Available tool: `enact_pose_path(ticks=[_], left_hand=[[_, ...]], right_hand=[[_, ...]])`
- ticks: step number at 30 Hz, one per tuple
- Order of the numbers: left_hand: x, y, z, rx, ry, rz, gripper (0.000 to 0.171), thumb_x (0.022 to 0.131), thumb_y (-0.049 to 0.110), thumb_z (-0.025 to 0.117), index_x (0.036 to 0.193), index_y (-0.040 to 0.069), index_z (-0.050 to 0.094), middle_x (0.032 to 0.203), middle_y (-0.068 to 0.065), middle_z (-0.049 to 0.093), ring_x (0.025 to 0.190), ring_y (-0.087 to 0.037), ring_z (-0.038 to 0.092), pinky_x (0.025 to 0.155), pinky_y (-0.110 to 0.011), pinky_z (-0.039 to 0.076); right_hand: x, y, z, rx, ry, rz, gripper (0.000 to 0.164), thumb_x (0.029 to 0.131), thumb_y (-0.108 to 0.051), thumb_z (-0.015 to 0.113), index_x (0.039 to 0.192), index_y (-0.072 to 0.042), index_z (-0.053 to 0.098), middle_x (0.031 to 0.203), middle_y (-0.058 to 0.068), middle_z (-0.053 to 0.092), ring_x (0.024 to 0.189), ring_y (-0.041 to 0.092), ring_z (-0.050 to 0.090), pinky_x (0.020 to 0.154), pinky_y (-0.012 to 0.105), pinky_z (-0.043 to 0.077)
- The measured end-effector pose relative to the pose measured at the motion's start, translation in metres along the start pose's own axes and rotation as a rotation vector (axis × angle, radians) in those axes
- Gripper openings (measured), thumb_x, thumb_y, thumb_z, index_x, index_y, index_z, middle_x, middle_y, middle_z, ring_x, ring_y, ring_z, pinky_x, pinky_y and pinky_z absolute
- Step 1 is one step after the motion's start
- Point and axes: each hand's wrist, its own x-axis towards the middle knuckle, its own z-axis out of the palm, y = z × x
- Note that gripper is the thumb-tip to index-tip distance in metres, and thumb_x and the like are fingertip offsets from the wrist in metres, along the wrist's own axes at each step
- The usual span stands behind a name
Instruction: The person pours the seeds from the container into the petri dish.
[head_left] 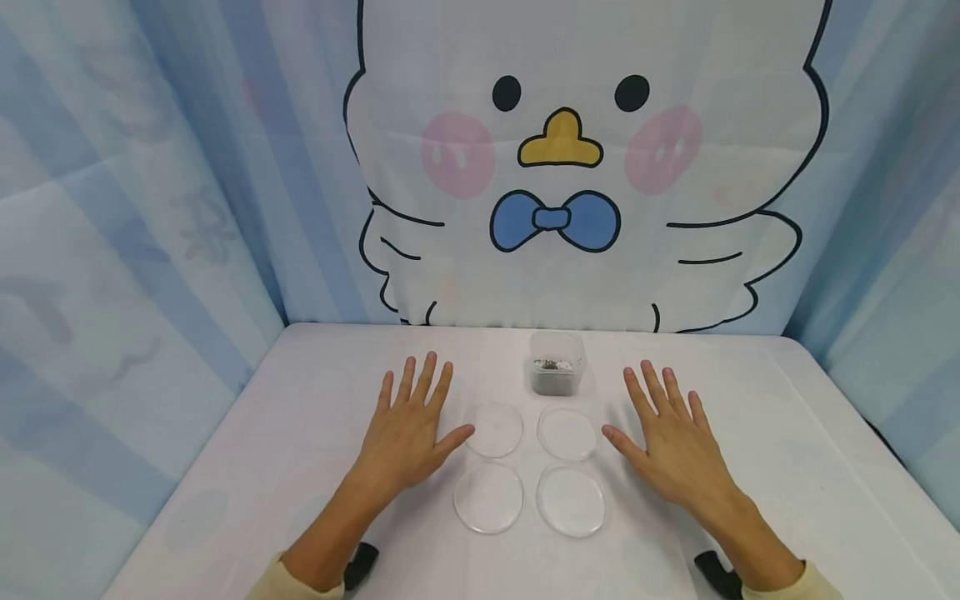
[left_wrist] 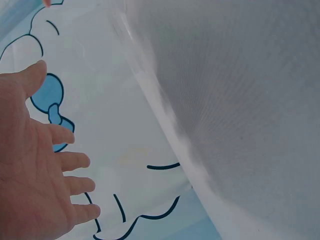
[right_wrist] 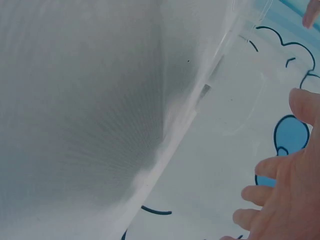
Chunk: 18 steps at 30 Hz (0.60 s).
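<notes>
My left hand (head_left: pixel 408 433) is held out palm down with its fingers spread, to the left of several round clear plastic dishes. Its thumb tip overlaps the edge of the far left dish (head_left: pixel 495 430) in the head view. On the other side, my right hand (head_left: pixel 671 446) is likewise spread, its thumb pointing toward the far right dish (head_left: pixel 567 433). Neither hand holds anything. Nearer to me lie the near left dish (head_left: pixel 488 497) and the near right dish (head_left: pixel 571 501). The wrist views show the left palm (left_wrist: pixel 35 165) and the right palm (right_wrist: pixel 292 195) with fingers extended.
Behind the dishes stands a small clear plastic box (head_left: pixel 556 382), with dark and light bits visible inside. All of it is on a white-covered table (head_left: pixel 247 433). A curtain with a cartoon bird (head_left: pixel 555 275) hangs at the table's back edge, and blue curtains (head_left: pixel 135 275) flank the sides.
</notes>
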Motion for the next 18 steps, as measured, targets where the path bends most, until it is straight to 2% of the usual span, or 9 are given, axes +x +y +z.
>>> enact_pose_path(ticks=[7,18], left_hand=[[0.0003,-0.0005,-0.0013,0.004,-0.002,-0.002,0.089,0.102,0.067,0.047,0.166,0.009,0.026,0.174,-0.017,0.015,0.16,-0.042,0.012,0.127,-0.063,0.014],[0.0002,0.0018,0.0002,-0.025,0.0,0.004,0.087,0.101,0.065,0.05,0.166,0.011,0.026,0.174,-0.015,0.016,0.161,-0.04,0.013,0.128,-0.062,0.014]], right_hand=[[0.0006,0.0006,0.0013,-0.001,0.001,0.0,0.092,0.101,-0.06,0.056,0.167,-0.009,0.018,0.174,0.02,0.008,0.159,0.048,0.009,0.122,0.073,0.009],[0.0006,0.0006,-0.0011,0.012,0.01,-0.012,0.092,0.101,-0.058,0.057,0.167,-0.007,0.018,0.173,0.023,0.014,0.159,0.048,0.011,0.121,0.074,0.01]])
